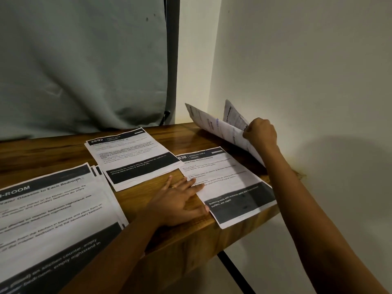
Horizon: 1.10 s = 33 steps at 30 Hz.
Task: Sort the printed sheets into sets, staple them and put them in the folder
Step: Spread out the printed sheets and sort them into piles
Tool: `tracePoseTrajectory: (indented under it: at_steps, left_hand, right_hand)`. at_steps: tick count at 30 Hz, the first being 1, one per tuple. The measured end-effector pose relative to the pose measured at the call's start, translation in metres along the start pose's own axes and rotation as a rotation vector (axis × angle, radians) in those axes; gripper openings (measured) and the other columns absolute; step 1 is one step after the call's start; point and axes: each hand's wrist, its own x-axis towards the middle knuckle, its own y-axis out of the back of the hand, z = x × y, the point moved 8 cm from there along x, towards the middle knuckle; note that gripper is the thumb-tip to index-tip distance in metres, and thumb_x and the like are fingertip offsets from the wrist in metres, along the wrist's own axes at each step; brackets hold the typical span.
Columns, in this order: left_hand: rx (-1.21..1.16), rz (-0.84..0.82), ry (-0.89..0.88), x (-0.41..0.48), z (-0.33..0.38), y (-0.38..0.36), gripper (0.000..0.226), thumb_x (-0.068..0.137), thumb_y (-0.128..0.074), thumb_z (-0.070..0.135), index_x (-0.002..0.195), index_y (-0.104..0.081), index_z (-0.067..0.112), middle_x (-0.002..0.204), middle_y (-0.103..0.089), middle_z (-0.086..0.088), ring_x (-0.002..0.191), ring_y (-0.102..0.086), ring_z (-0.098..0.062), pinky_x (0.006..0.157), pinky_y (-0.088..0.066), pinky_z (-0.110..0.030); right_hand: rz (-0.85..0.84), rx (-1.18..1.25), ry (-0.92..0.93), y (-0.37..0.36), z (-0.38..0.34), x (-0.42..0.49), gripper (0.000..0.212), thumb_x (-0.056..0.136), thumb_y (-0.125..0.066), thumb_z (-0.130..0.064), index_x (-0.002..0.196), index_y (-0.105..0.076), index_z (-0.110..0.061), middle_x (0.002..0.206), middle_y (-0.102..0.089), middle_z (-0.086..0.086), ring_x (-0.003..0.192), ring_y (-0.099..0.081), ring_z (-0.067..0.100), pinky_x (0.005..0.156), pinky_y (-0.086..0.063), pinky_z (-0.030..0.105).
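Right hand [259, 132]: fist closed round a loose sheaf of printed sheets [212, 126], raised off the far right corner of the table [180, 141], close to the wall [307, 60]. Fans apart at the upper end; slopes up and away to the left.

Left hand [180, 200]: flat on the wood, fingers straight, gripping nothing; fingertips touching the left edge of the sheet headed 638 [231, 181] (ring [173, 187] on one finger).

Sheet headed 638: flat, directly below the raised sheaf, long axis from far left to near right, near corner overhanging the table edge.

Sheet headed 2692 [131, 158]: flat, just left of 638, right corner meeting or overlapping 638's far-left corner.

Near-left stack [53, 209]: several sheets, edges staggered.

Judged step: sorting, piles begun; no stapler or folder in view. Next placement likely hinges on the sheaf lying nearer 638 than 2692; right hand nearer for either drop, left hand placed to steady 638.
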Motion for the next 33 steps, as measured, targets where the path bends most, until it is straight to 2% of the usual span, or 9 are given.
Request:
tracePoseTrajectory:
  at_steps: [4,8,11,18,21,23,26,29,33]
  left_hand:
    - [0.016,0.012,0.009,0.000,-0.002,0.000,0.094,0.068,-0.012,0.089,0.150,-0.004,0.044,0.160,0.003,0.011,0.147,0.006,-0.010,0.112,0.022,-0.041]
    - [0.022,-0.008,0.004,0.001,-0.002,-0.001,0.118,0.045,0.007,0.100,0.150,-0.001,0.046,0.160,0.004,0.012,0.147,0.006,-0.011,0.112,0.021,-0.043]
    - [0.004,-0.041,0.020,0.002,0.000,0.002,0.111,0.052,0.002,0.099,0.149,0.000,0.045,0.160,0.006,0.012,0.147,0.007,-0.012,0.114,0.019,-0.045]
    - [0.045,-0.044,0.078,-0.002,0.003,0.004,0.115,0.059,0.004,0.094,0.152,0.011,0.026,0.161,0.009,0.003,0.147,0.008,-0.015,0.112,0.016,-0.036]
    - [-0.019,-0.027,0.155,-0.005,-0.002,0.002,0.100,0.077,-0.017,0.085,0.149,0.021,0.027,0.160,0.008,0.004,0.146,0.013,-0.025,0.117,0.005,-0.043]
    - [-0.036,-0.008,0.138,-0.003,-0.004,0.002,0.100,0.072,-0.011,0.090,0.147,0.024,0.033,0.160,0.008,0.004,0.146,0.013,-0.026,0.117,0.005,-0.045]
    - [0.044,0.009,0.061,0.003,-0.002,0.000,0.116,0.051,0.013,0.096,0.149,0.015,0.036,0.160,0.011,0.003,0.146,0.010,-0.014,0.113,0.017,-0.039]
    - [0.061,0.009,0.063,0.003,0.000,0.001,0.124,0.045,0.017,0.096,0.151,0.008,0.035,0.160,0.011,0.004,0.146,0.011,-0.013,0.108,0.020,-0.036]
    - [0.041,0.024,0.059,0.001,0.000,0.002,0.126,0.045,0.016,0.097,0.152,0.004,0.033,0.160,0.009,0.002,0.147,0.010,-0.014,0.112,0.018,-0.038]
  right_hand:
    - [0.024,-0.009,0.021,0.017,0.006,-0.018,0.023,0.082,-0.067,-0.016,0.094,-0.063,0.003,0.089,-0.059,0.020,0.077,-0.056,0.033,0.062,-0.038,0.030]
    - [-0.002,-0.061,0.139,0.028,-0.012,-0.056,0.014,0.083,-0.062,-0.016,0.085,-0.066,-0.003,0.077,-0.058,0.012,0.070,-0.058,0.029,0.060,-0.044,0.029]
    - [-0.070,-0.149,0.238,0.031,-0.031,-0.104,0.004,0.083,-0.060,-0.017,0.081,-0.062,-0.014,0.075,-0.052,0.008,0.068,-0.055,0.028,0.062,-0.044,0.031]
    - [-0.335,-0.272,0.389,-0.003,-0.050,-0.186,0.021,0.095,-0.053,-0.024,0.109,-0.063,-0.010,0.102,-0.064,0.010,0.084,-0.060,0.022,0.078,-0.050,0.030]
    - [-0.372,-0.261,0.421,-0.014,-0.050,-0.201,0.023,0.097,-0.051,-0.021,0.116,-0.061,-0.012,0.108,-0.065,0.009,0.093,-0.064,0.022,0.082,-0.051,0.029]
    - [-0.408,-0.229,0.419,-0.018,-0.049,-0.207,0.026,0.097,-0.051,-0.018,0.121,-0.060,-0.014,0.113,-0.064,0.008,0.098,-0.063,0.021,0.086,-0.051,0.028]
    - [-0.486,-0.171,0.412,-0.022,-0.046,-0.212,0.033,0.095,-0.055,-0.014,0.127,-0.059,-0.020,0.120,-0.062,0.005,0.103,-0.062,0.019,0.092,-0.051,0.029]
    - [-0.509,-0.119,0.341,-0.019,-0.042,-0.210,0.036,0.094,-0.056,-0.013,0.128,-0.058,-0.023,0.123,-0.061,0.003,0.106,-0.061,0.020,0.093,-0.051,0.030]
    - [-0.354,-0.144,0.232,0.005,-0.036,-0.191,0.039,0.092,-0.060,-0.017,0.130,-0.056,-0.024,0.121,-0.061,0.005,0.107,-0.060,0.022,0.091,-0.051,0.031]
